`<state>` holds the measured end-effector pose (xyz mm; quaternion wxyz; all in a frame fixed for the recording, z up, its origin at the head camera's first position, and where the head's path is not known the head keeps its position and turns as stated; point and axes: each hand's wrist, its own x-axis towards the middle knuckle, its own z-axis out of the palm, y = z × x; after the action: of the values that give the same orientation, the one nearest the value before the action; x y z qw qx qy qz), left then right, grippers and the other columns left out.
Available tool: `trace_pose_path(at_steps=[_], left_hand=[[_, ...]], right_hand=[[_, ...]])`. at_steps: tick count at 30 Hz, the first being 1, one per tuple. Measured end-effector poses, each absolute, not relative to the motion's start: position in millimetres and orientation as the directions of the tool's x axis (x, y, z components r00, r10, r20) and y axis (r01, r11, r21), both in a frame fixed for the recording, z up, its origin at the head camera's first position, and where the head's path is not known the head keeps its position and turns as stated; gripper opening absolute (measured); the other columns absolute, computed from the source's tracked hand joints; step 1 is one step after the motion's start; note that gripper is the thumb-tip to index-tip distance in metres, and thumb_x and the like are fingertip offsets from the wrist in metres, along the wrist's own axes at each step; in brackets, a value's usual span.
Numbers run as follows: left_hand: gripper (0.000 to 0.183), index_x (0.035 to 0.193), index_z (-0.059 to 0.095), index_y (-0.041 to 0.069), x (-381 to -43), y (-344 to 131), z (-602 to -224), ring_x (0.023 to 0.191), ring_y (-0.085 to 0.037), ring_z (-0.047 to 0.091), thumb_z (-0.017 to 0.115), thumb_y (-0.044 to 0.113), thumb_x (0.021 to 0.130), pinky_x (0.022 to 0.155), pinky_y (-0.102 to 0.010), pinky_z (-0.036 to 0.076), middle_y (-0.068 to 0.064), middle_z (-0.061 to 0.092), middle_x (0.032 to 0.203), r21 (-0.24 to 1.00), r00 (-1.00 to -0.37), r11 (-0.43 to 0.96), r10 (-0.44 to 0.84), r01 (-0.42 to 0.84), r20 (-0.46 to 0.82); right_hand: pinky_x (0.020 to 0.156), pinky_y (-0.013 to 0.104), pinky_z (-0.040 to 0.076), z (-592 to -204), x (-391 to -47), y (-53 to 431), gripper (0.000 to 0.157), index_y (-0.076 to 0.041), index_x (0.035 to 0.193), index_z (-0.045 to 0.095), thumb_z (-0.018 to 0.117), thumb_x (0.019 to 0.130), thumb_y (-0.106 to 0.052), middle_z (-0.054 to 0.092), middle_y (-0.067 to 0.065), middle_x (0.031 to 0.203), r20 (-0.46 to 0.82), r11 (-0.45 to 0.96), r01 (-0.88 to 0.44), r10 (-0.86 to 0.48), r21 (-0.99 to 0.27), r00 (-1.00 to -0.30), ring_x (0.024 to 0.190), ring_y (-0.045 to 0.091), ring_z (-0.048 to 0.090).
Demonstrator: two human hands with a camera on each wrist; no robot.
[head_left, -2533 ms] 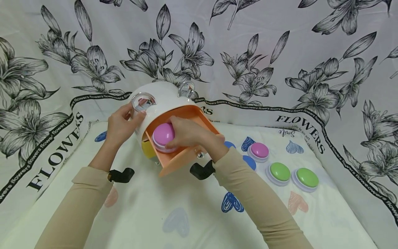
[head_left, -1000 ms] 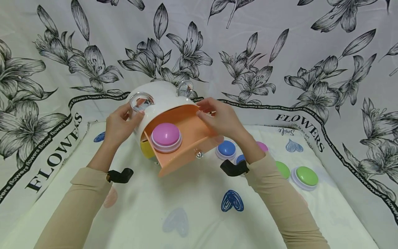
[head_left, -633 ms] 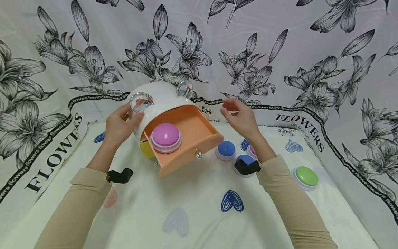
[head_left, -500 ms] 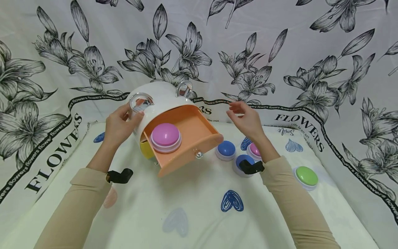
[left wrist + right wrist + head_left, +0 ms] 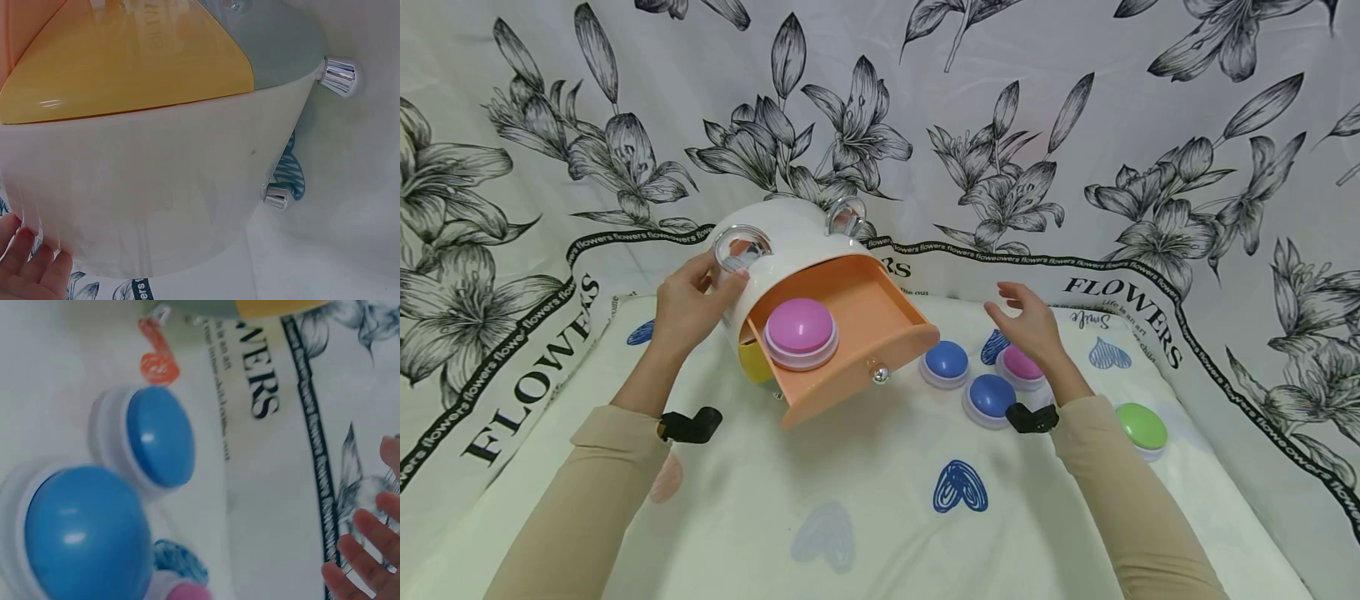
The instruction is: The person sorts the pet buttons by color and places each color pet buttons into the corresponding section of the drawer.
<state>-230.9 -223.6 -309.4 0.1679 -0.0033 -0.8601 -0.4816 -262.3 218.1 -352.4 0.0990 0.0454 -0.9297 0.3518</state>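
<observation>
My left hand (image 5: 692, 304) grips the side of a white rounded storage box (image 5: 790, 221), thumb in front beside its clear ear-shaped ring (image 5: 742, 247). In the left wrist view, the fingertips (image 5: 53, 265) lie against the white shell. The box is tilted, with its orange drawer (image 5: 872, 308) pulled out. Inside the drawer, at its left end, lies a pink push button (image 5: 800, 329) on a pale base. My right hand (image 5: 1030, 325) holds nothing, its fingers loosely bent above a pink button (image 5: 1022, 363) and two blue buttons, one nearer the box (image 5: 946, 359) and one in front (image 5: 992, 396).
A green button (image 5: 1141, 427) lies right of my right sleeve. Below the orange drawer are a yellow drawer (image 5: 137, 69) and a grey-green drawer (image 5: 281, 50). A white cloth printed with hearts covers the table (image 5: 880, 517); a flower-printed curtain (image 5: 1000, 50) hangs behind.
My right hand has let go of the pink button inside the drawer, come out past the drawer's right side and moved right over the loose buttons. The left hand and box stay put.
</observation>
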Motion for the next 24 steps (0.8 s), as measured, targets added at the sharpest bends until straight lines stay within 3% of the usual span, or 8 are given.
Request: trace_pose_path(at_steps=[7,16,24], left_hand=[[0.06,0.135,0.048,0.016,-231,-223,-309,0.129,-0.03,0.04,0.059,0.046,0.085,0.101,-0.047,0.04,-0.006,0.043,0.141,0.822,-0.941,0.545,-0.161,0.166,0.298],[0.061,0.137,0.046,0.018,-231,-224,-309,0.129,-0.031,0.039,0.059,0.047,0.084,0.101,-0.047,0.04,-0.006,0.042,0.142,0.825,-0.944,0.543,-0.164,0.155,0.286],[0.061,0.137,0.046,0.019,-231,-223,-310,0.13,-0.029,0.039,0.059,0.047,0.084,0.103,-0.046,0.039,-0.005,0.042,0.142,0.824,-0.943,0.544,-0.167,0.156,0.289]], right_hand=[[0.101,0.051,0.037,-379,-261,242,0.059,-0.008,0.138,0.039,0.054,0.09,-0.039,0.046,0.016,0.137,0.187,0.76,-0.087,0.046,-0.644,-0.981,0.123,0.035,0.044],[0.105,0.056,0.03,-402,-254,264,0.074,-0.007,0.146,0.021,0.051,0.09,-0.047,0.03,0.022,0.145,-0.021,0.767,0.036,0.029,-0.641,-0.999,0.131,0.041,0.03],[0.106,0.056,0.028,-419,-248,278,0.079,0.0,0.145,0.018,0.05,0.09,-0.047,0.028,0.028,0.143,-0.046,0.802,0.055,0.034,-0.594,-0.998,0.129,0.045,0.03]])
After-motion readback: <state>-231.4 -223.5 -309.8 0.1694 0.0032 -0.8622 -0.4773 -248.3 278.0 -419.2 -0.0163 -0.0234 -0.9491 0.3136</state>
